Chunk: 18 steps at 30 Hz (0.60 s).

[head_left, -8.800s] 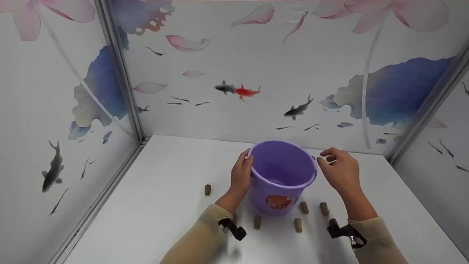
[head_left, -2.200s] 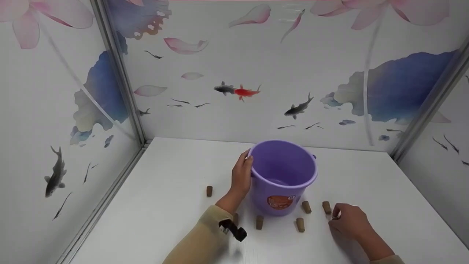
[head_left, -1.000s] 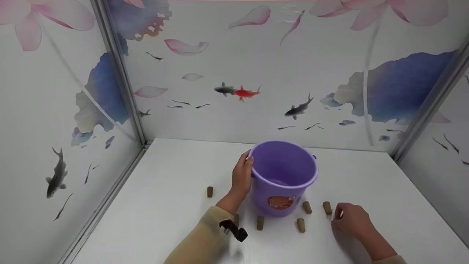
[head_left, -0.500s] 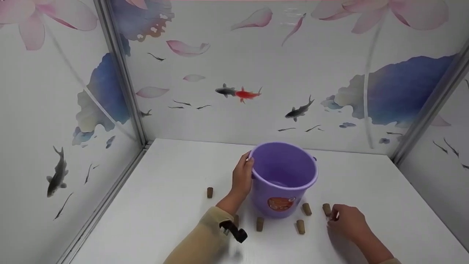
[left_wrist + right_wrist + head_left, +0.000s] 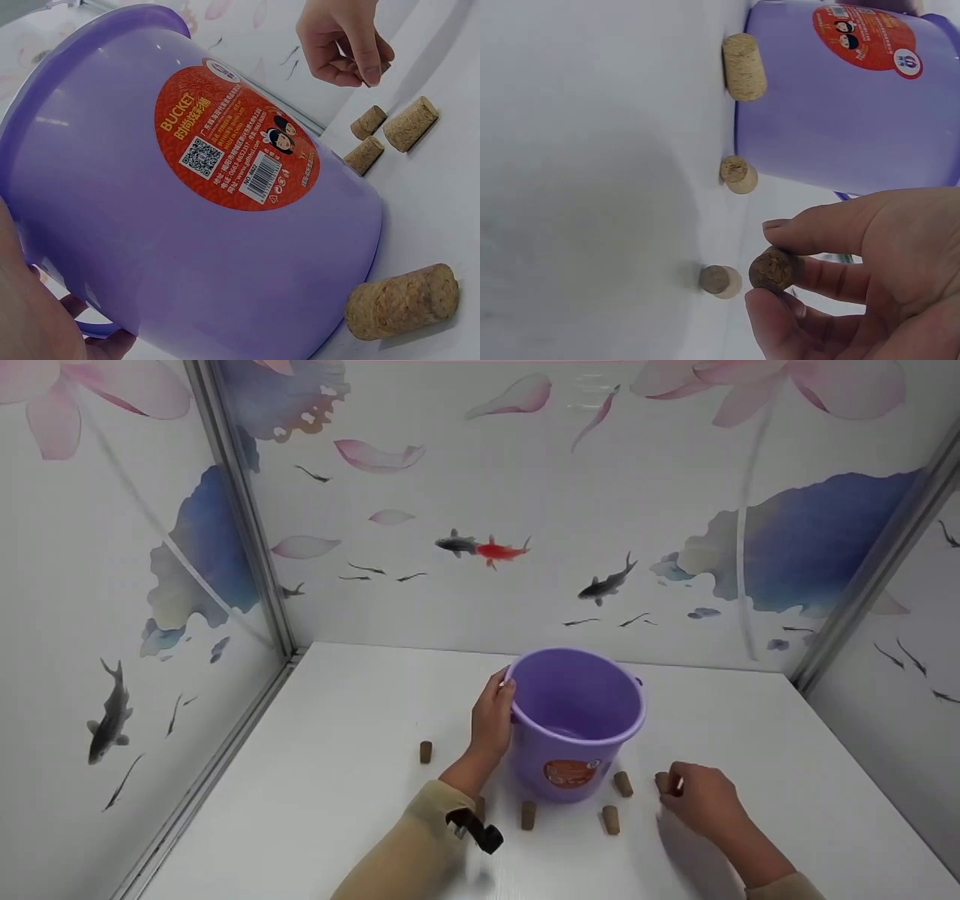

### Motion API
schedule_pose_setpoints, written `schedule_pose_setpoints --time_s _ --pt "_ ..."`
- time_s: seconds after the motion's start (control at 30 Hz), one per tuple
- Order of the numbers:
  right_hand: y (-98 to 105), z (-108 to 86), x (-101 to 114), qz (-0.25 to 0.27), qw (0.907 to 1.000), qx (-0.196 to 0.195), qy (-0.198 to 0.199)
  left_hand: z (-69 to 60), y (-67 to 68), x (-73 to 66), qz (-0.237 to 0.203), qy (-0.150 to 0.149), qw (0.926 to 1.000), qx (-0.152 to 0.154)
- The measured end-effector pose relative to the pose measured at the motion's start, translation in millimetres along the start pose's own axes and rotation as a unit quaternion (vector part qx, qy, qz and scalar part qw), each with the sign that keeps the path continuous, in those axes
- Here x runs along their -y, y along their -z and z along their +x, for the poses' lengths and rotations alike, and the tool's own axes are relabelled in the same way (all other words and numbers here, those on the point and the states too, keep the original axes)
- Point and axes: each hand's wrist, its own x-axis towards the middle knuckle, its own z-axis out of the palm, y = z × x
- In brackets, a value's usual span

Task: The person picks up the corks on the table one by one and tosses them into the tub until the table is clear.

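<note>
Cork (image 5: 770, 271), mottled brown, sits pinched in the right hand (image 5: 706, 804); the left hand (image 5: 491, 725) grips the purple bucket (image 5: 202, 255).

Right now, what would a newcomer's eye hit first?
The purple bucket on the white table, red sticker facing the wearer, left hand gripping its left side by the rim. Next, right of it, the right hand pinching a small cork, with other corks around the base. Then the red fish on the back wall.
</note>
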Motion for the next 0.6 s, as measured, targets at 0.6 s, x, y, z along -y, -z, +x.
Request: schedule_pose_setpoints --time_s 0.6 --pt "17 11.7 2 0.018 0.9998 -0.008 0.004 -0.3 -1.1 0.9 0.005 0.000 1.0000 -0.004"
